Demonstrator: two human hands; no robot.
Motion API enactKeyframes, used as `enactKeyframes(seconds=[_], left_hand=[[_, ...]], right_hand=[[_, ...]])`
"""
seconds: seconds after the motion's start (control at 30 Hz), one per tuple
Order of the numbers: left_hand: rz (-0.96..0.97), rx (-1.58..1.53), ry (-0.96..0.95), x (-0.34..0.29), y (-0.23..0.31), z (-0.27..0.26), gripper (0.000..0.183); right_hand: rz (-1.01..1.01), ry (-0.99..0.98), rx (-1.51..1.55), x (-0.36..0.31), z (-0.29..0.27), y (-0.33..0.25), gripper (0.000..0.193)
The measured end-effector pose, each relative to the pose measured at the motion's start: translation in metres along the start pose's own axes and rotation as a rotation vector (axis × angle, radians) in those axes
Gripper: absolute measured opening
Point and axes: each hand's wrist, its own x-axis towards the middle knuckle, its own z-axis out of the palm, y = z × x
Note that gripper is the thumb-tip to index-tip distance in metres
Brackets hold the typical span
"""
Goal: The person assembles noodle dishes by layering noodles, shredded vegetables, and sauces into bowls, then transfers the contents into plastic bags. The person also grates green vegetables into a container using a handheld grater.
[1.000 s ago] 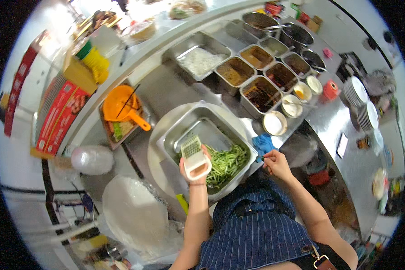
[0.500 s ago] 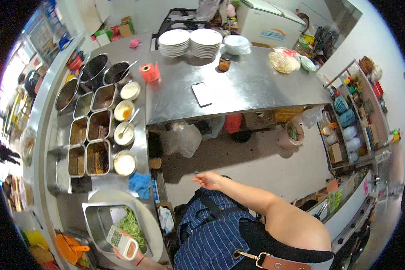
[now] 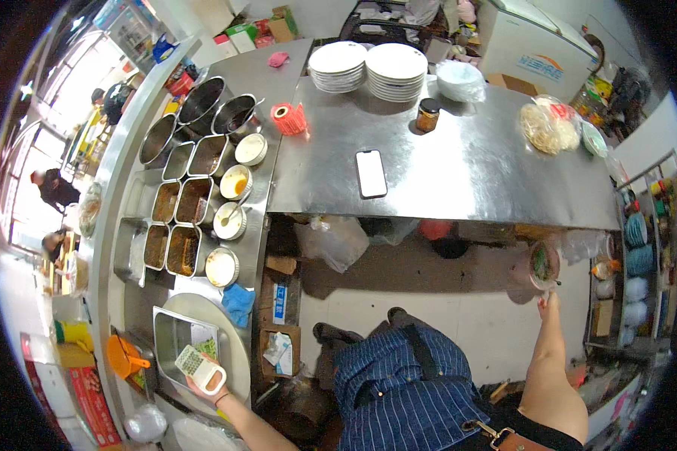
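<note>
My left hand (image 3: 205, 390) grips a white handheld grater (image 3: 198, 366) by its handle. The grater sits over a rectangular steel pan (image 3: 161, 352), covering much of the green vegetable shreds (image 3: 210, 347) in it. Under the pan lies a round pale board (image 3: 237, 362). My right arm reaches out to the right, its hand (image 3: 548, 302) just short of a pink bucket (image 3: 520, 267) on the floor, with green scraps inside. Its fingers are pinched, and a small dark tip shows beside them, too small to name.
Steel tubs of sauce (image 3: 185, 250) and white bowls (image 3: 222, 267) line the left counter beside a blue cloth (image 3: 238, 304). On the steel table (image 3: 308, 184) are a phone (image 3: 371, 174), a jar (image 3: 427, 116) and stacked plates (image 3: 396, 71). A shelf rack (image 3: 654, 255) stands right.
My right hand has swung from in front of my body far to the right, toward the pink bucket. The view has turned right. The left hand still holds the grater at the pan.
</note>
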Motion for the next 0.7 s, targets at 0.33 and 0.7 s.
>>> enactKeyframes(seconds=[0.33,0.7], left_hand=[[0.095,-0.178,-0.017,0.007,-0.04,0.017,0.07],[0.151,-0.212,0.03,0.009,-0.04,0.008,0.063]], right_hand=[[0.007,-0.676,-1.086,-0.154,0.261,0.165,0.012],[-0.776,-0.875,-1.485,-0.089,0.538,0.377,0.022]])
